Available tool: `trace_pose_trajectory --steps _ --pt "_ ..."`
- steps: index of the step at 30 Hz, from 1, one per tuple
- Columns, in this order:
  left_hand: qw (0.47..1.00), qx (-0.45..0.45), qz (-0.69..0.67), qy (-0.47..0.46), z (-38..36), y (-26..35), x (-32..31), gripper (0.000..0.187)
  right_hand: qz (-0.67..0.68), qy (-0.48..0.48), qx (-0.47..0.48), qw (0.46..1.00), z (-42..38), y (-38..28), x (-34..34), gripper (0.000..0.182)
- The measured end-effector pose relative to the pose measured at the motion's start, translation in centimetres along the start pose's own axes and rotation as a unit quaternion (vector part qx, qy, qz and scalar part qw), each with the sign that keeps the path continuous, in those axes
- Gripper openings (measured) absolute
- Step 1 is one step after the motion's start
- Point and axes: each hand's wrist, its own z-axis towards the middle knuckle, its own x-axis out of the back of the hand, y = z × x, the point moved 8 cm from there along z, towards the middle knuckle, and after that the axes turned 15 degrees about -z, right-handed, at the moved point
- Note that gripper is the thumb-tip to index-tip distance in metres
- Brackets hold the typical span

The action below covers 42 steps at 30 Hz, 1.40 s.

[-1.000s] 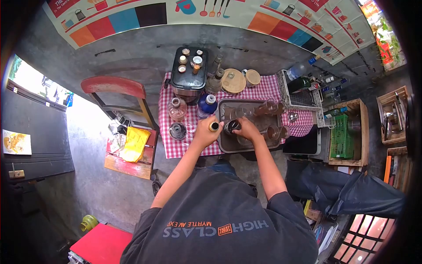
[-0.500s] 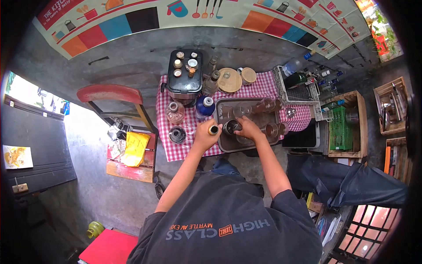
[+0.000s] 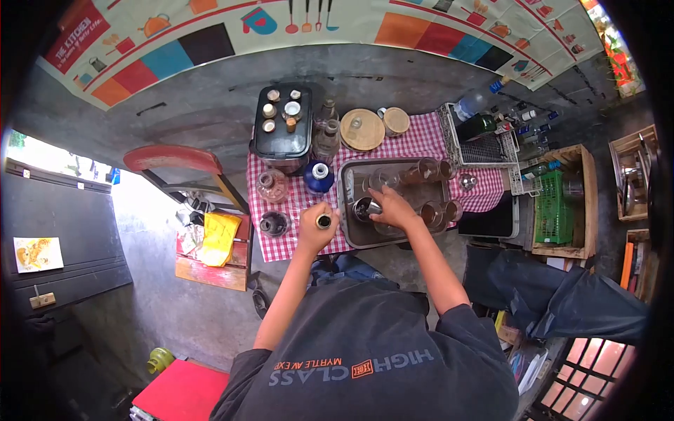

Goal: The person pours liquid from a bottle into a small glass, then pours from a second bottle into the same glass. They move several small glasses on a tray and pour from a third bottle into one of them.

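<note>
My left hand [image 3: 314,231] is closed round a bottle [image 3: 324,222], at the tray's left side. Only the bottle's round open mouth shows clearly; my fingers hide its body. Over the grey-brown tray [image 3: 344,184], my right hand [image 3: 394,212] has its fingers round the right side of a drinking glass [image 3: 361,209] with dark contents. Several other clear glasses stand in the tray, among them a tall glass [image 3: 426,168] at the back. Left of the tray are a blue bottle [image 3: 319,177], a round clear bottle [image 3: 272,185] and a dark glass bottle [image 3: 274,224].
A red checked cloth [image 3: 414,133] covers the table. At the back are a black-lidded appliance [image 3: 282,140] carrying small caps, clear bottles [image 3: 326,140] and a round wooden board [image 3: 366,139]. A wire rack [image 3: 484,151] stands right, a red chair [image 3: 210,270] left.
My left hand has moved left, away from the glass, with the bottle in it. My right hand stays at the glass, its fingers slightly shifted. The camera view has turned a little.
</note>
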Motion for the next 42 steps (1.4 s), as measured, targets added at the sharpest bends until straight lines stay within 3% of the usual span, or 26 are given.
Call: trace_pose_trajectory --steps 6,18,25,42 --pt "0.999 0.032 0.026 0.009 0.1 -0.2 -0.4 0.033 0.094 0.025 0.023 0.995 -1.9 1.2 1.1 0.059" --pt "0.987 0.029 0.154 -0.029 1.6 1.5 -6.0 0.030 0.189 0.131 0.087 0.969 -6.9 2.0 5.8 0.054" --pt "0.987 -0.037 0.155 -0.025 1.2 1.0 -6.8 0.027 0.253 0.155 0.097 0.950 -8.3 2.4 6.8 0.052" --pt "0.987 -0.040 0.151 0.028 0.9 -0.9 -5.9 0.020 0.266 0.178 0.082 0.944 -10.1 2.1 7.7 0.054"
